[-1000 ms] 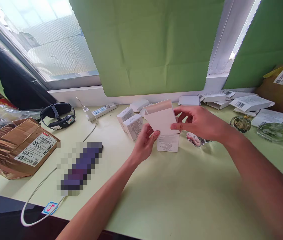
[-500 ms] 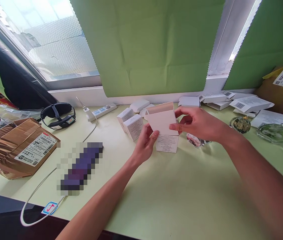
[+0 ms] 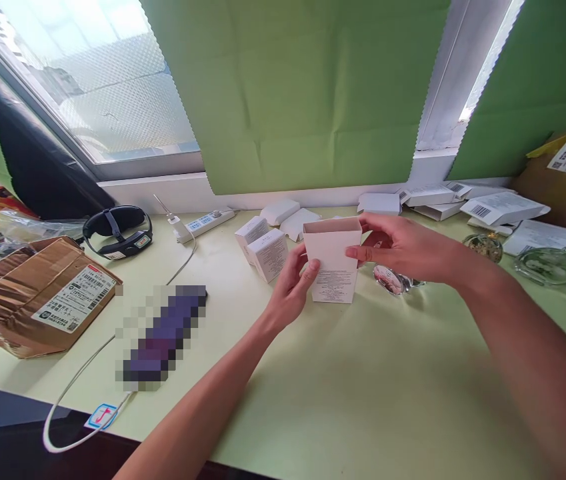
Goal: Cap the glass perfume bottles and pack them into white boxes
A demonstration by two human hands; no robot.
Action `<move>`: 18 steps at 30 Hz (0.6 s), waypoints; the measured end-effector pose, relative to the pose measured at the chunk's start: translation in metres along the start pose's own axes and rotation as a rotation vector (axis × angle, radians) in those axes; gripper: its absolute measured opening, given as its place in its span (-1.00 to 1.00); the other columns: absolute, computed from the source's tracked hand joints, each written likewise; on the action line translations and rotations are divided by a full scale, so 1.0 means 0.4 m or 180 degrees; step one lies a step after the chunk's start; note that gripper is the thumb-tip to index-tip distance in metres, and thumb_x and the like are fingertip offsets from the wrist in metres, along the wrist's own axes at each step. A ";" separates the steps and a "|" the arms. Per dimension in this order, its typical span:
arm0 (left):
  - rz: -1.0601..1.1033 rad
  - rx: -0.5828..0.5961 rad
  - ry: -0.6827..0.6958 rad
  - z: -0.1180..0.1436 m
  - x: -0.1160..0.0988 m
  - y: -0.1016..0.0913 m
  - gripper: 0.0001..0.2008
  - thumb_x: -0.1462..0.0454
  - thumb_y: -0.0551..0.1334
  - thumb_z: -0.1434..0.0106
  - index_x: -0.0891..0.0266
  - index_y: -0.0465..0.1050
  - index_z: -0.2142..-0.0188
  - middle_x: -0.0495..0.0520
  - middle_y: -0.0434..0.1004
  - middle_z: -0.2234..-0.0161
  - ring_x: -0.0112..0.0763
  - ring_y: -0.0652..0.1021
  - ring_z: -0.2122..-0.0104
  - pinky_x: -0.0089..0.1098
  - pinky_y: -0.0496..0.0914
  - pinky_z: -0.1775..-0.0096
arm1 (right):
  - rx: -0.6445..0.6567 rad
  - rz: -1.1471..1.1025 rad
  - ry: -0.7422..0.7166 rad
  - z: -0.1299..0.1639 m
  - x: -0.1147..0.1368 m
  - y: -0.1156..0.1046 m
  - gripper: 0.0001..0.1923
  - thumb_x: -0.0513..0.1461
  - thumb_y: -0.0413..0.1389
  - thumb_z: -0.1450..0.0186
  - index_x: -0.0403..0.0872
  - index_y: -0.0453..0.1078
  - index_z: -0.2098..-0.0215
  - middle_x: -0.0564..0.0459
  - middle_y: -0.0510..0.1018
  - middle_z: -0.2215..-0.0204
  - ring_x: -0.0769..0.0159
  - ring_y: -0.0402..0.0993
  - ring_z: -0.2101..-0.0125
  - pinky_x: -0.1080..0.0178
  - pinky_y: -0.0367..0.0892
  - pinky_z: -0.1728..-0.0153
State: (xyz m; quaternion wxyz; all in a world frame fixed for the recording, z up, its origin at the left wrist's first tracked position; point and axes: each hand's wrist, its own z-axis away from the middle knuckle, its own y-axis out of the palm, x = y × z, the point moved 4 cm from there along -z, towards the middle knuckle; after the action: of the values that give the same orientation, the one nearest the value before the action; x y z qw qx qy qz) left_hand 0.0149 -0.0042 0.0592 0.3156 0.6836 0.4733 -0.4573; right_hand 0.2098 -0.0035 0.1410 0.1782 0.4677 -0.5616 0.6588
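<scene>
At mid-frame, over a pale green table [image 3: 343, 393], the left hand [image 3: 290, 290] and right hand [image 3: 403, 248] both pinch a small white box [image 3: 333, 260], open at the top. Two more white boxes [image 3: 263, 248] stand just left of it. A cardboard parcel [image 3: 37, 297] lies at far left, a power strip [image 3: 205, 222] near the window sill, and green paper [image 3: 297, 93] covers the window above.

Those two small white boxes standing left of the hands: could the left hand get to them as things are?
Probably yes. The two small white boxes stand just beside the left hand with bare table between, but its fingers now hold the open box.
</scene>
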 end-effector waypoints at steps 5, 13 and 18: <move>-0.0064 -0.0032 -0.0189 0.006 -0.014 0.001 -0.59 0.00 0.09 -0.42 0.07 0.31 -0.16 0.11 0.45 -0.11 -0.19 0.47 -0.05 -0.25 0.41 0.02 | 0.0127 0.0572 0.0139 0.004 -0.017 -0.001 -0.66 0.08 0.22 -0.19 0.03 0.44 0.25 0.01 0.48 0.20 0.31 0.43 0.51 0.17 0.34 0.50; -0.0119 -0.0088 -0.0343 0.012 -0.001 -0.001 -0.63 -0.03 0.08 -0.42 0.08 0.37 -0.07 0.06 0.50 0.00 -0.29 0.49 0.09 -0.30 0.38 0.05 | 0.0361 0.0413 0.0181 0.008 -0.005 0.005 -0.57 0.19 0.10 -0.25 0.07 0.52 0.26 0.09 0.45 0.41 0.36 0.35 0.58 0.25 0.23 0.59; -0.0052 -0.0119 -0.0378 0.012 -0.008 0.006 -0.66 0.01 0.06 -0.44 0.10 0.36 -0.06 0.06 0.46 -0.07 -0.29 0.46 0.05 -0.30 0.33 0.02 | 0.0253 0.0441 0.0121 0.003 0.008 0.008 -0.51 0.22 0.05 -0.27 0.02 0.52 0.29 0.10 0.45 0.47 0.38 0.33 0.60 0.28 0.14 0.60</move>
State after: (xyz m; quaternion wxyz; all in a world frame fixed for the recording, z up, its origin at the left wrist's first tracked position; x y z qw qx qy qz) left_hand 0.0150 -0.0103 0.0605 0.3521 0.6454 0.4677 -0.4907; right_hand 0.2063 -0.0065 0.1415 0.1242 0.4219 -0.5626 0.7001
